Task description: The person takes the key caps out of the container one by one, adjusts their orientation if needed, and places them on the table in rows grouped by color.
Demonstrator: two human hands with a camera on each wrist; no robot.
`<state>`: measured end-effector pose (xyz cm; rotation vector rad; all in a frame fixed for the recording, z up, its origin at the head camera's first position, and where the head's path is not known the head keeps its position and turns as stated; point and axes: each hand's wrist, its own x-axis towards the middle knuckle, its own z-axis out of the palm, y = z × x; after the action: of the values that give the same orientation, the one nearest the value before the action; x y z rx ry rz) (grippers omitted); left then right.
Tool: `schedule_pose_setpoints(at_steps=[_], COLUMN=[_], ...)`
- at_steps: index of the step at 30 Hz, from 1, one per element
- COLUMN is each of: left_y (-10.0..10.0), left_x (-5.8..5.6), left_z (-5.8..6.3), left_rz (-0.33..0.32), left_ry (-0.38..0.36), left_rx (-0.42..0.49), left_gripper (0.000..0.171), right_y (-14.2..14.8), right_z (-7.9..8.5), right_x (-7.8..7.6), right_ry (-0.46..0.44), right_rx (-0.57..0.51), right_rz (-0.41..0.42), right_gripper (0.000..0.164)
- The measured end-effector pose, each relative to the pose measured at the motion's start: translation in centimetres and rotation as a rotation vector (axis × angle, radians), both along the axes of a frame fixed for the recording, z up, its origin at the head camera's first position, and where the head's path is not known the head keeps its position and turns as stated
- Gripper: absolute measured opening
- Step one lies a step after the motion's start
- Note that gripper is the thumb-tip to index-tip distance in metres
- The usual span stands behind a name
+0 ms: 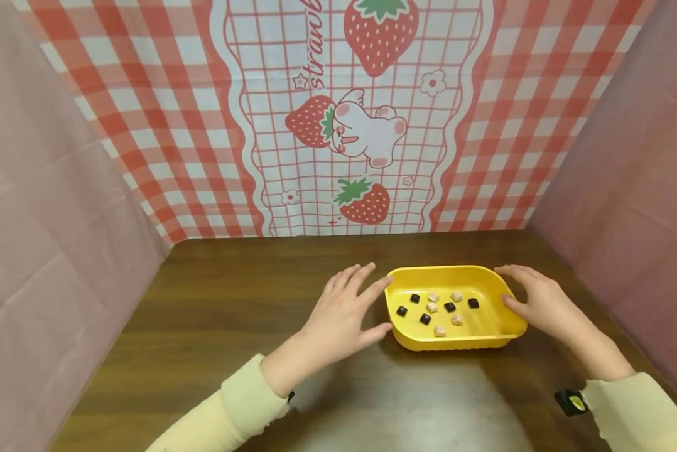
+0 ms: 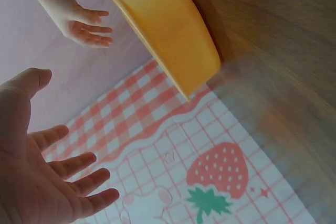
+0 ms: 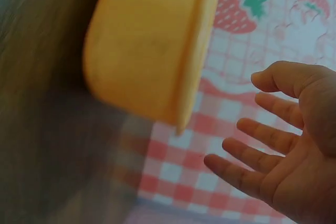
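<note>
A yellow tray point(image 1: 457, 344) with rounded corners stands on the dark wooden table. Several small black cubes point(image 1: 449, 307) and several pale cubes point(image 1: 440, 331) lie scattered on its bottom. My left hand point(image 1: 338, 317) is beside the tray's left end, fingers spread and thumb apart. At the opposite end is my right hand point(image 1: 544, 304), its fingers extended around the right rim. Both wrist views show a gap between the hand and the tray's outer wall point(image 2: 173, 30). In the right wrist view the fingers point(image 3: 262, 135) are loosely straight and hold nothing.
A red-checked cloth point(image 1: 174, 125) with strawberries hangs behind the table point(image 1: 231, 301). Pinkish fabric point(image 1: 61, 188) closes off the left side, and similar fabric point(image 1: 627, 188) the right. A small black object point(image 1: 571, 402) sits at the right sleeve's cuff.
</note>
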<state>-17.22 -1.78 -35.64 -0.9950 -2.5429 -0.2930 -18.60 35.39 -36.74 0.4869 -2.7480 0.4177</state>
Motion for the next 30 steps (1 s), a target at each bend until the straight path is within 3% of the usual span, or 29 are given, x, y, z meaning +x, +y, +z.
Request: schedule_pose_setpoints(at_steps=[12,25,30], left_y=[5.9,10.4,11.8], left_x=[-3.1,-5.5,-6.3], left_z=[-1.0,-3.3,-4.2], left_rz=[-0.102,-0.221,-0.24], left_ry=[0.027,-0.055,-0.03], left_rx=[-0.161,-0.351,-0.428], left_gripper=[0.065,0.063,0.062], right_y=[2.3,2.7,2.7], right_z=[-2.4,-3.4,-3.5], right_x=[-1.6,-2.1,-2.2], right_ry=[-0.101,-0.046,-0.043], right_rx=[-0.024,-0.052,-0.053], right_rz=[-0.044,-0.058,-0.064], right_gripper=[0.048,0.04,0.035])
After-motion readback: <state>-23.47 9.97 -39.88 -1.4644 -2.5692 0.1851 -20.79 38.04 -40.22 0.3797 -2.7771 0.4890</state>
